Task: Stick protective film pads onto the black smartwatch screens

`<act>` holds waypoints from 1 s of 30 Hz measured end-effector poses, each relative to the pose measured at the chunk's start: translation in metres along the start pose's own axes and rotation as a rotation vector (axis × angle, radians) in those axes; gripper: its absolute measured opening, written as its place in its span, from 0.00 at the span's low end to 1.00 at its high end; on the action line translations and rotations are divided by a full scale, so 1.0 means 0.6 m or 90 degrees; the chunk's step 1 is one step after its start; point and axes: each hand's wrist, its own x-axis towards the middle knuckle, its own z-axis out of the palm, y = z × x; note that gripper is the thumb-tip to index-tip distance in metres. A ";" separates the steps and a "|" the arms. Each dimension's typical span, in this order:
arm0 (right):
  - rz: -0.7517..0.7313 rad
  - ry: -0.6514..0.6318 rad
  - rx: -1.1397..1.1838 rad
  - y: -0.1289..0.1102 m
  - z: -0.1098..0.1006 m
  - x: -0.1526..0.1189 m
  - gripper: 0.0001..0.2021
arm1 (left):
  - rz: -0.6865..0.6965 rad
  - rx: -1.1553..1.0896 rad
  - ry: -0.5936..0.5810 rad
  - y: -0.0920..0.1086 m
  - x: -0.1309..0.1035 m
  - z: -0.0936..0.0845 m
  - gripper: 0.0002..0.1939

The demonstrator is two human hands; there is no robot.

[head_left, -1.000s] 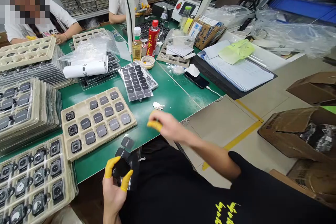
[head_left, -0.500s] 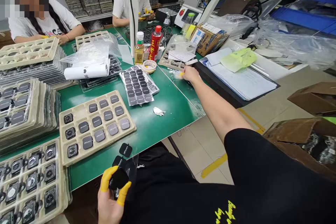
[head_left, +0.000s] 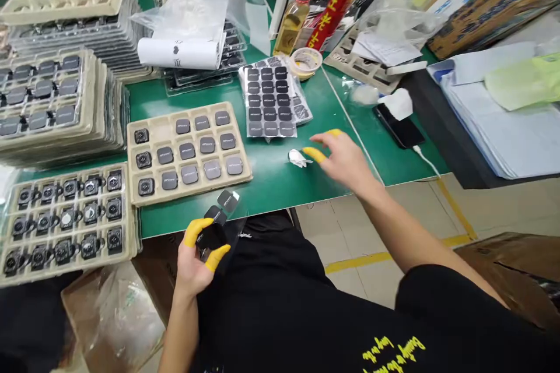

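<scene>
My left hand (head_left: pixel 202 253), with yellow finger cots on thumb and index finger, grips a black rounded-square watch body (head_left: pixel 212 239) at the table's front edge. Beside it, a clear strip with dark square stickers (head_left: pixel 228 200) sticks out past the fingers. My right hand (head_left: pixel 339 157), also in yellow finger cots, hovers open over the green table, fingertips close to a crumpled white tissue (head_left: pixel 299 158); contact cannot be made out. In front of my left hand lies a beige tray (head_left: pixel 164 131) holding watch bodies, most topped with grey square stickers.
A second tray (head_left: pixel 131 245) of watch bodies lies at left, with tall tray stacks (head_left: pixel 102 111) behind. Sticker sheets (head_left: pixel 270 102), a tape roll (head_left: pixel 306 62), an oil-coloured bottle (head_left: pixel 292 26) and a red bottle (head_left: pixel 335 9) stand farther back. A phone (head_left: pixel 399 127) charges at right.
My right hand has come back from the phone area at the far right to beside the crumpled tissue. The view has tilted down. My left hand keeps its grip on the watch body.
</scene>
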 end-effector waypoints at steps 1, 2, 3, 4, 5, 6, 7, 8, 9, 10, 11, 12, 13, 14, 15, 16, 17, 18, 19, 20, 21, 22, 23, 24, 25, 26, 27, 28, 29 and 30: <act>-0.020 -0.010 0.004 -0.013 0.017 -0.028 0.15 | -0.003 -0.002 -0.001 0.002 0.002 0.002 0.25; -0.033 -0.015 0.008 -0.024 0.031 -0.051 0.14 | -0.009 -0.005 -0.003 0.005 0.003 0.003 0.26; -0.043 -0.017 0.013 -0.035 0.040 -0.068 0.14 | -0.014 -0.008 -0.007 0.009 0.005 0.004 0.27; -0.053 -0.019 0.020 -0.046 0.044 -0.080 0.14 | -0.022 -0.012 -0.014 0.012 0.007 0.005 0.27; -0.062 -0.022 0.030 -0.059 0.043 -0.089 0.15 | -0.025 -0.021 -0.019 0.016 0.009 0.006 0.28; -0.075 -0.023 0.045 -0.075 0.038 -0.098 0.15 | -0.023 -0.035 -0.024 0.020 0.011 0.007 0.28; -0.099 -0.024 0.067 -0.095 0.030 -0.107 0.14 | -0.023 -0.048 -0.029 0.024 0.013 0.007 0.28; -0.138 -0.028 0.096 -0.119 0.018 -0.117 0.13 | -0.025 -0.061 -0.037 0.028 0.016 0.008 0.28; -0.198 -0.031 0.133 -0.145 0.006 -0.129 0.13 | -0.030 -0.074 -0.044 0.032 0.018 0.008 0.29; -0.278 -0.041 0.174 -0.173 -0.008 -0.142 0.13 | -0.038 -0.090 -0.048 0.036 0.019 0.009 0.29; -0.369 -0.064 0.210 -0.202 -0.020 -0.154 0.14 | -0.047 -0.107 -0.053 0.040 0.021 0.010 0.30; -0.452 -0.095 0.240 -0.229 -0.030 -0.164 0.16 | -0.055 -0.127 -0.059 0.043 0.022 0.010 0.30; -0.521 -0.133 0.263 -0.254 -0.037 -0.171 0.18 | -0.059 -0.149 -0.066 0.046 0.022 0.010 0.30; -0.574 -0.174 0.281 -0.275 -0.041 -0.175 0.19 | -0.060 -0.169 -0.074 0.048 0.021 0.010 0.30; -0.611 -0.214 0.296 -0.292 -0.042 -0.175 0.20 | -0.053 -0.185 -0.080 0.050 0.020 0.008 0.30; -0.636 -0.251 0.310 -0.306 -0.041 -0.173 0.20 | -0.045 -0.194 -0.084 0.050 0.018 0.006 0.29; -0.651 -0.281 0.321 -0.315 -0.038 -0.168 0.19 | -0.036 -0.198 -0.088 0.049 0.016 0.004 0.28; -0.659 -0.304 0.330 -0.322 -0.035 -0.163 0.19 | -0.030 -0.197 -0.091 0.047 0.014 0.001 0.27; -0.664 -0.319 0.334 -0.326 -0.031 -0.158 0.18 | -0.028 -0.194 -0.096 0.045 0.011 -0.001 0.26; -0.668 -0.324 0.334 -0.329 -0.028 -0.154 0.18 | -0.032 -0.192 -0.102 0.043 0.009 -0.003 0.26; -0.673 -0.323 0.329 -0.331 -0.025 -0.151 0.18 | -0.039 -0.193 -0.109 0.041 0.008 -0.005 0.26; -0.678 -0.317 0.315 -0.332 -0.024 -0.148 0.18 | -0.051 -0.197 -0.116 0.040 0.007 -0.005 0.26; -0.685 -0.307 0.292 -0.333 -0.023 -0.146 0.18 | -0.064 -0.204 -0.120 0.039 0.006 -0.005 0.27; -0.690 -0.296 0.262 -0.333 -0.023 -0.144 0.19 | -0.078 -0.213 -0.124 0.039 0.006 -0.005 0.27; -0.693 -0.284 0.228 -0.332 -0.023 -0.142 0.19 | -0.089 -0.226 -0.129 0.039 0.006 -0.004 0.28; -0.692 -0.270 0.195 -0.329 -0.025 -0.139 0.20 | -0.102 -0.241 -0.133 0.039 0.006 -0.002 0.29; -0.685 -0.252 0.168 -0.326 -0.027 -0.135 0.20 | -0.118 -0.257 -0.138 0.040 0.006 -0.001 0.31; -0.671 -0.232 0.152 -0.322 -0.030 -0.132 0.20 | -0.136 -0.274 -0.143 0.041 0.005 0.000 0.32; -0.649 -0.210 0.146 -0.318 -0.034 -0.129 0.19 | -0.154 -0.289 -0.146 0.042 0.004 0.001 0.33; -0.620 -0.186 0.149 -0.314 -0.038 -0.127 0.18 | -0.171 -0.302 -0.147 0.043 0.003 0.002 0.35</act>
